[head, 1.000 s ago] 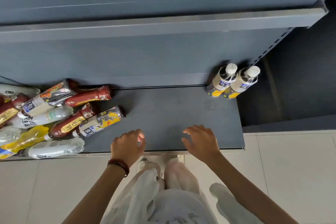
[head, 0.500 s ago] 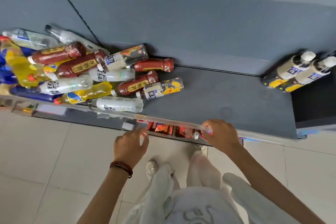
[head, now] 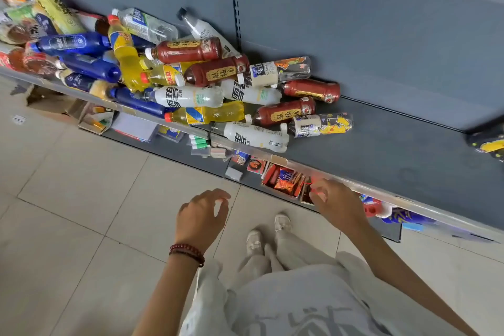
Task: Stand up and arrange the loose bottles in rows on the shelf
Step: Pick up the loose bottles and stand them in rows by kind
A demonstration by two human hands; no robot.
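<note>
Several loose bottles lie on their sides in a heap on the grey shelf (head: 395,150): red tea bottles (head: 283,113), white bottles (head: 256,137), yellow ones (head: 210,114), blue ones (head: 90,67) and a clear bottle with a yellow cartoon label (head: 321,124). Standing bottles with yellow labels (head: 488,144) show blurred at the right edge. My left hand (head: 201,215) hovers over the floor in front of the shelf, fingers loosely curled, holding nothing. My right hand (head: 335,202) hangs just below the shelf's front rail, fingers loosely bent, empty.
A lower shelf (head: 191,157) under the bottle shelf holds snack packets (head: 283,179) and small boxes. The grey back panel (head: 381,35) rises behind the bottles. Tiled floor (head: 81,213) spreads to the left. My legs and white shoes (head: 256,240) are below my hands.
The view has swung left, bringing more of the bottle heap into sight. Both hands have drawn back from over the shelf to in front of its edge.
</note>
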